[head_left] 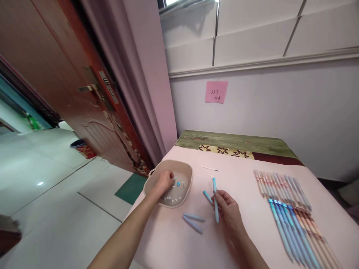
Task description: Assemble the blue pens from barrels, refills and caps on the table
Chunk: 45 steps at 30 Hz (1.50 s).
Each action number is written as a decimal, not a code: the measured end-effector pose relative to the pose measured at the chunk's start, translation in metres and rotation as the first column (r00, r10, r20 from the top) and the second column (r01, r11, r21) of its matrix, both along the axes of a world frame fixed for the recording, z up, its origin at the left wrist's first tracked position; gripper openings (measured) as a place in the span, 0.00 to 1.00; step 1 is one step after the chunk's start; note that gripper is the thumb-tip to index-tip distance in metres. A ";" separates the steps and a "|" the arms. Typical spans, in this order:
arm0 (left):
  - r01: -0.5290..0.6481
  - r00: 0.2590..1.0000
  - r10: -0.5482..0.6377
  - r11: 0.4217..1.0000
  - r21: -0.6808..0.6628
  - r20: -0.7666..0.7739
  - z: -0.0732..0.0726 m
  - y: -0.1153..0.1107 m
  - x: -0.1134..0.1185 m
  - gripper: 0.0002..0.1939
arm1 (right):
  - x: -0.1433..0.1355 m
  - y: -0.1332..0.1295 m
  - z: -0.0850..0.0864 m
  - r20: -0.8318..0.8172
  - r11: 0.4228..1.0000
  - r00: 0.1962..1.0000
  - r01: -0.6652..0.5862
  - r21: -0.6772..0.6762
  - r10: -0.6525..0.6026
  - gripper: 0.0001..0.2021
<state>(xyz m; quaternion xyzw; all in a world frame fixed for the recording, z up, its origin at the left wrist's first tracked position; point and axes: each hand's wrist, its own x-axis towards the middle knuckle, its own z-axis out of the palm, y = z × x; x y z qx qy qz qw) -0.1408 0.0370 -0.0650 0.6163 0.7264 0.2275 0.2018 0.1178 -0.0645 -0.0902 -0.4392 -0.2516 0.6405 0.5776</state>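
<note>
Forearms (123,235) reach in nearest the camera, over a pink-covered tabletop (165,239). At its right side lie a row of pinkish and grey pens (280,188) and, nearer, a row of blue and brown pens (294,231). On the left sits a beige basin (187,175); the left hand (165,183) dips inside, fingers bunched, though what its grip holds, I cannot tell. Between basin and pens, the right hand (228,209) pinches a light-blue barrel (215,205), near upright. A blue-tipped piece (207,197) lies just beside those fingers. Two blue-grey pieces (193,224) and a thin white refill (209,168) lie nearby. Smallest are a bright blue part (178,184) and white bits (168,198) inside the basin.
</note>
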 end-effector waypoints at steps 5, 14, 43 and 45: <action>-0.035 0.997 0.032 0.999 0.039 0.077 0.015 -0.005 0.003 0.08 | -0.002 -0.002 0.003 0.035 0.990 0.991 -0.129 0.064 0.127 0.16; -0.121 0.288 0.087 0.991 -0.054 0.954 0.066 -0.117 0.057 0.19 | -0.014 -0.027 0.036 0.389 0.933 0.907 -0.267 0.243 0.159 0.14; -0.187 0.233 0.093 0.981 -0.049 0.968 0.063 -0.145 0.076 0.18 | -0.023 -0.067 0.059 0.708 0.919 0.706 -0.282 0.276 0.003 0.12; -0.185 0.239 0.093 0.981 -0.049 0.967 0.062 -0.145 0.079 0.18 | -0.022 -0.067 0.057 0.696 0.924 0.717 -0.279 0.262 0.020 0.11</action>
